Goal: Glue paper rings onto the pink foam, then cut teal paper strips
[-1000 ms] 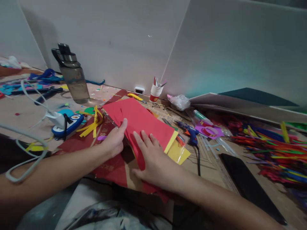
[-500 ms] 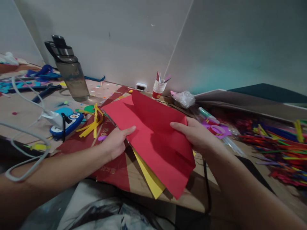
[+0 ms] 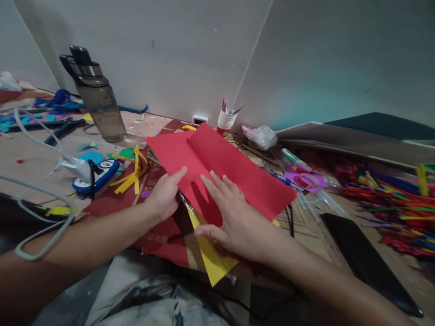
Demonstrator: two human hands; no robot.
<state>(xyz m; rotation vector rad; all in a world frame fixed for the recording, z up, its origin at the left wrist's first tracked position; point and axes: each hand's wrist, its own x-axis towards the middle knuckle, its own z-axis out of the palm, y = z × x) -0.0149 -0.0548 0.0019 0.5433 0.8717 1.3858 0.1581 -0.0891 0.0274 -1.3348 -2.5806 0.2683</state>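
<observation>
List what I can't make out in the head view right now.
All in the head view:
Left hand: whether its fingers grip underneath; the red paper hides them.
Yellow paper: partly hidden by the red paper and right hand.
Blue tool: partly covered by the red paper.
White gadget: screen too small to read.
Coloured strips: cut off by the right edge.

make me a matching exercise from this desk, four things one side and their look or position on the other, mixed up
1. left hand
2. right hand
3. water bottle
4. paper cups

A. black-lidded and see-through
B. fingers spread over red paper
C. stacked, white and red
D. thumb at the paper's left edge

Pairs: 1-D, 2-B, 3-A, 4-C
</observation>
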